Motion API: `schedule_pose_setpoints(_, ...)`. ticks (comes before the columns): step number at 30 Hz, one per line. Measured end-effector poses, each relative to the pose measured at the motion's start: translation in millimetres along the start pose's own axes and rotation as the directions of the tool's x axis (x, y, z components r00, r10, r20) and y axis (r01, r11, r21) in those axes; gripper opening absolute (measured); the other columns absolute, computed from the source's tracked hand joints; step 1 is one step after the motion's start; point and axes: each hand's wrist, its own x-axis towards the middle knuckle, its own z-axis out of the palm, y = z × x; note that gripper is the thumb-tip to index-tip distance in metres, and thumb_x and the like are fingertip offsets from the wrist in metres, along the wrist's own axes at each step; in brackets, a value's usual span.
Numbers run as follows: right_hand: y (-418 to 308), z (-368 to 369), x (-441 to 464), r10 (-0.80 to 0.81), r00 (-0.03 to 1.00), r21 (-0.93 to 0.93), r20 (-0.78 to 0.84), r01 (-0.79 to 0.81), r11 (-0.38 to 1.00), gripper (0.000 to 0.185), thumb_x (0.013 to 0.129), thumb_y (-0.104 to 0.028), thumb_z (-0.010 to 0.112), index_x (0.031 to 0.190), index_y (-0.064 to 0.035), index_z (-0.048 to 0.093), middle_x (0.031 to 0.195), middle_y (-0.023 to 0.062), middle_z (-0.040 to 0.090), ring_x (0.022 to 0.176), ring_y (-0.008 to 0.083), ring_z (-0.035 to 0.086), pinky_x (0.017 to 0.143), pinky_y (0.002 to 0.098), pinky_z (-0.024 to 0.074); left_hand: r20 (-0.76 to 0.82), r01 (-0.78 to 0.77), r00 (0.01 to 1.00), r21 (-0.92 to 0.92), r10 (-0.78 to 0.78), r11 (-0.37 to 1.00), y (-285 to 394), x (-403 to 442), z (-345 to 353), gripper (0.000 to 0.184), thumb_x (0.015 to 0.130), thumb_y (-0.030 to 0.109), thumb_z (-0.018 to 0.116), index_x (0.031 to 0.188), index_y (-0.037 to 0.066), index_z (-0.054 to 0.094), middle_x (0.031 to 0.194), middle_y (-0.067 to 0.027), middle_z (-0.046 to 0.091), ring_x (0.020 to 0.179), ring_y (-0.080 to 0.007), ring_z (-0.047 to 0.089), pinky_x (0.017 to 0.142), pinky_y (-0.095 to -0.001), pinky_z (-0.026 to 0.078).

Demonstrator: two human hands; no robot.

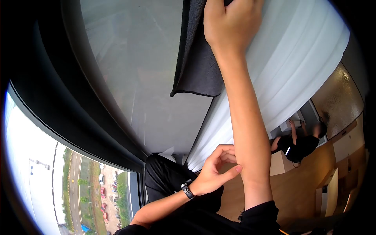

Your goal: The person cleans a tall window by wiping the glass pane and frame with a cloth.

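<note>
My right hand (233,23) is raised at the top of the view, partly cut off by its edge, with the fingers closed on a dark grey cloth (199,74). The cloth hangs down from the hand, in front of a grey, smooth panel (156,74). Lower down, my left hand (217,170), with a black-banded watch (187,190) on its wrist, is beside my right forearm. Its fingers are loosely curved and apart from the thumb, and nothing shows between them. Whether its fingertips touch the forearm I cannot tell.
A white curtain (291,51) hangs behind my right arm. At the left, a dark window frame (78,117) borders glass overlooking a road (74,184) and parked cars. My bent knee (160,172) is near the frame. At the right, another person (303,147) sits above the wooden floor (293,192).
</note>
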Motion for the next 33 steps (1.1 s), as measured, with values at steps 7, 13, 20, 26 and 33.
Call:
schedule_pose_setpoints(7, 13.1, 1.4, -11.0, 0.005, 1.000, 0.004, 0.000, -0.005, 1.000, 0.057, 0.085, -0.017, 0.052, 0.137, 0.0014, 0.039, 0.116, 0.0246, 0.051, 0.100, 0.0367, 0.059, 0.082, 0.0400, 0.0508, 0.019, -0.102, 0.994, 0.415, 0.103, 0.904, 8.2, 4.0, -3.3, 0.020, 0.076, 0.008, 0.077, 0.077, 0.004, 0.058, 0.078, -0.0034, 0.065, 0.076, -0.0116, 0.062, 0.076, -0.0270, 0.048)
schedule_pose_setpoints(13, 9.1, 5.8, -19.5, 0.045, 0.999, 0.006, 0.021, -0.045, 0.999, 0.057, 0.085, -0.017, 0.052, 0.137, 0.0015, 0.039, 0.116, 0.0249, 0.051, 0.101, 0.0370, 0.058, 0.083, 0.0400, 0.0505, -0.013, -0.049, 0.998, 0.556, 0.068, 0.829, 23.8, 11.1, 0.4, 0.022, 0.078, 0.010, 0.075, 0.070, 0.002, 0.056, 0.064, -0.0030, 0.061, 0.058, -0.0097, 0.058, 0.055, -0.0236, 0.046)
schedule_pose_setpoints(20, 10.3, 5.2, -17.9, -0.021, 1.000, -0.004, -0.007, 0.021, 1.000, 0.057, 0.085, -0.016, 0.052, 0.137, 0.0015, 0.039, 0.117, 0.0253, 0.051, 0.102, 0.0373, 0.058, 0.084, 0.0405, 0.0502, -0.007, -0.079, 0.995, 0.558, 0.100, 0.826, 20.6, 8.3, 5.5, 0.027, 0.086, 0.012, 0.064, 0.067, 0.001, 0.050, 0.057, -0.0055, 0.052, 0.046, -0.0134, 0.049, 0.045, -0.0273, 0.040)
schedule_pose_setpoints(26, 2.5, 2.8, -10.2, 0.004, 1.000, 0.006, 0.000, -0.004, 1.000, 0.057, 0.085, -0.016, 0.052, 0.137, 0.0013, 0.039, 0.117, 0.0250, 0.051, 0.102, 0.0373, 0.058, 0.084, 0.0405, 0.0498, 0.022, -0.058, 0.998, 0.588, 0.056, 0.807, 28.2, 3.0, 7.3, 0.022, 0.088, 0.013, 0.064, 0.071, 0.000, 0.056, 0.064, -0.0061, 0.061, 0.054, -0.0137, 0.057, 0.051, -0.0251, 0.045)
schedule_pose_setpoints(33, 6.6, 3.0, -8.4, 0.004, 1.000, 0.007, -0.002, -0.004, 1.000, 0.057, 0.084, -0.016, 0.053, 0.137, 0.0012, 0.039, 0.116, 0.0245, 0.051, 0.101, 0.0369, 0.058, 0.084, 0.0403, 0.0496, 0.023, -0.119, 0.991, 0.573, 0.129, 0.811, 26.9, 3.1, 8.4, 0.019, 0.086, 0.011, 0.064, 0.071, 0.002, 0.057, 0.061, -0.0055, 0.058, 0.051, -0.0148, 0.055, 0.048, -0.0260, 0.041)
